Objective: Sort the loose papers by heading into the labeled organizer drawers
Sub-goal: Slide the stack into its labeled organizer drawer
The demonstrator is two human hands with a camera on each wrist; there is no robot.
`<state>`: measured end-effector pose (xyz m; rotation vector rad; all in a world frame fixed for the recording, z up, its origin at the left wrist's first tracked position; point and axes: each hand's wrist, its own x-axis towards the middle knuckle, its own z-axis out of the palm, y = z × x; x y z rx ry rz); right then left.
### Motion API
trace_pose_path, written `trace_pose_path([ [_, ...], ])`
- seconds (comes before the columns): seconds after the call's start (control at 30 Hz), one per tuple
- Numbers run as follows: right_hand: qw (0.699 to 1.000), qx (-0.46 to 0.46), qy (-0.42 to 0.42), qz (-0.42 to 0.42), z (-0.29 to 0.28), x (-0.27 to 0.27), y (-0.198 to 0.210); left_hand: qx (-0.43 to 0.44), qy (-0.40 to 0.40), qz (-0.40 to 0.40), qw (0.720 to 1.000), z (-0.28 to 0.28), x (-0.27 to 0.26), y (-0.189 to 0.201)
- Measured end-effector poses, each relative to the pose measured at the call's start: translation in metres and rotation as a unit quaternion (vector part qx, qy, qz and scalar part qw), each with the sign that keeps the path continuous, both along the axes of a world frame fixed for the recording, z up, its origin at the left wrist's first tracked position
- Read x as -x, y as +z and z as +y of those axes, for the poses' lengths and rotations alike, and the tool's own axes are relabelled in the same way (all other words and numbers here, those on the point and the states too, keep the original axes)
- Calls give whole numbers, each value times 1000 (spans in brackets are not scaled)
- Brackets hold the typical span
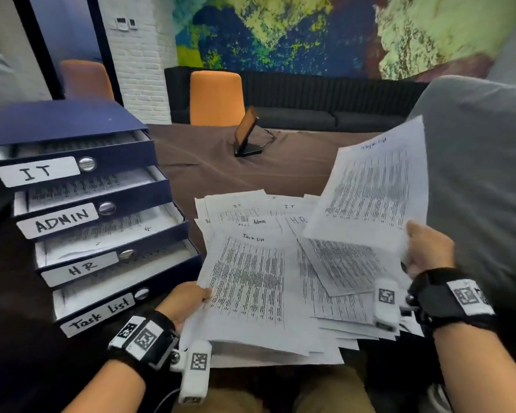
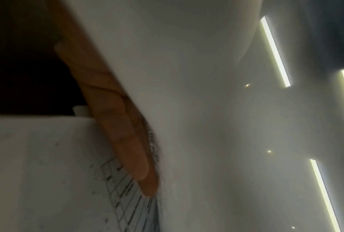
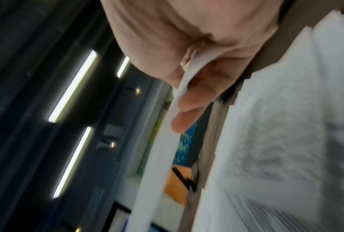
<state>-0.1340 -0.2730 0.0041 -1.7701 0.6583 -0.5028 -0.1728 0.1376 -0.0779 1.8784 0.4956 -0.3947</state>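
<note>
A blue organizer (image 1: 72, 120) stands at the left with its drawers IT (image 1: 38, 172), ADMIN (image 1: 60, 220), HR (image 1: 79, 268) and Task List (image 1: 102, 312) pulled out, each with sheets inside. A loose pile of papers (image 1: 251, 216) headed IT, Admin and HR covers the table centre. My left hand (image 1: 188, 302) holds a Task List sheet (image 1: 245, 281) at its left edge, fingers (image 2: 125, 141) underneath it. My right hand (image 1: 426, 251) pinches another Task List sheet (image 1: 373, 189) and lifts it above the pile; that sheet (image 3: 167, 141) shows edge-on in the right wrist view.
A small tilted screen on a stand (image 1: 246, 132) sits further back on the brown tablecloth (image 1: 209, 162). An orange chair (image 1: 216, 96) and a dark sofa (image 1: 325, 114) lie behind. A grey cushioned surface (image 1: 474, 174) rises at the right.
</note>
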Motion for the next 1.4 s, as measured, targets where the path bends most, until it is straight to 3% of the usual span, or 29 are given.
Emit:
trace_pose_path([
  [0.17,980,-5,181,82,73,41,-63,54,64,-1,996,-6,3,-2],
  [0.27,962,-28,256,95,113,54,-72,153,69,-8,986,-2,5,-4],
  [0.33,950,-25,292,109,131,60,-75,195,56,-15,979,9,-9,-28],
  [0.4,945,-18,307,114,143,66,-80,187,33,-26,981,17,-19,-46],
  [0.53,940,-50,313,129,155,76,-86,137,-45,-34,989,-8,11,3],
  [0.63,947,-24,302,104,152,73,-86,64,-50,-86,993,-7,14,1],
  [0.7,955,51,282,77,143,69,-74,88,-58,-112,988,-3,14,11],
  [0.73,960,47,268,63,138,67,-65,111,-63,-120,985,-2,13,18],
  [0.83,955,-107,271,52,126,56,-41,188,-52,-152,969,-1,13,44],
  [0.97,892,-242,381,17,120,43,-5,251,-45,-205,945,-18,19,76],
  [1.17,905,-124,390,-115,113,28,66,182,-72,-316,928,-42,-1,124],
  [1.4,899,-98,399,-152,100,26,78,193,-69,-354,912,-57,-13,147],
])
